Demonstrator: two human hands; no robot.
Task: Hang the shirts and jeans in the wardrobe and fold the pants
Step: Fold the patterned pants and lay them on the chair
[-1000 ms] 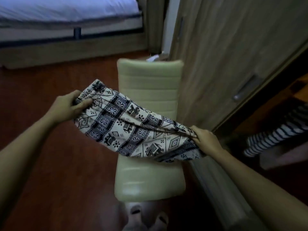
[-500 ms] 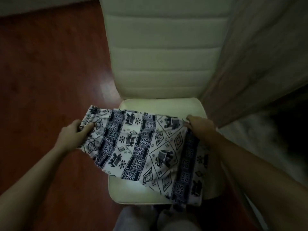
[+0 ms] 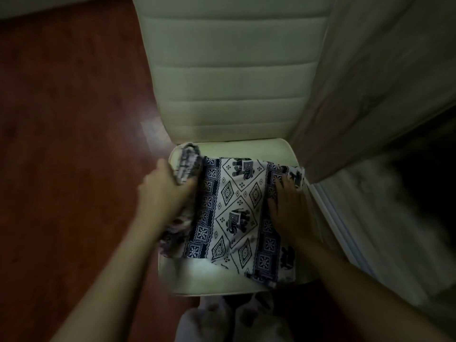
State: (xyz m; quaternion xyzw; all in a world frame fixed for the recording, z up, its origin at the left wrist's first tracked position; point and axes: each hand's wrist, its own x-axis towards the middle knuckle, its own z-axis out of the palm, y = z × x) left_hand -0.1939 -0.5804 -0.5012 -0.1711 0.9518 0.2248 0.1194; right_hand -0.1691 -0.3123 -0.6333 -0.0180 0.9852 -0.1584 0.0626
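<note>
White pants with a dark blue elephant and diamond print (image 3: 234, 213) lie folded on the cream chair seat (image 3: 209, 275). My left hand (image 3: 165, 191) grips the left end of the cloth, which is bunched and raised above the seat's left edge. My right hand (image 3: 291, 208) rests on the right side of the pants with fingers spread flat. A corner of the fabric hangs over the seat's front right edge.
The chair's padded backrest (image 3: 232, 70) rises behind the seat. A wooden wardrobe door (image 3: 385, 70) stands close on the right, with a dark opening (image 3: 429, 178) beyond it. Red-brown wood floor (image 3: 69, 144) lies to the left. My feet (image 3: 232, 319) show below the seat.
The pants came down from mid-air onto the chair seat. My right hand went from gripping the cloth to lying flat on it. My left hand moved inward with its end of the fabric.
</note>
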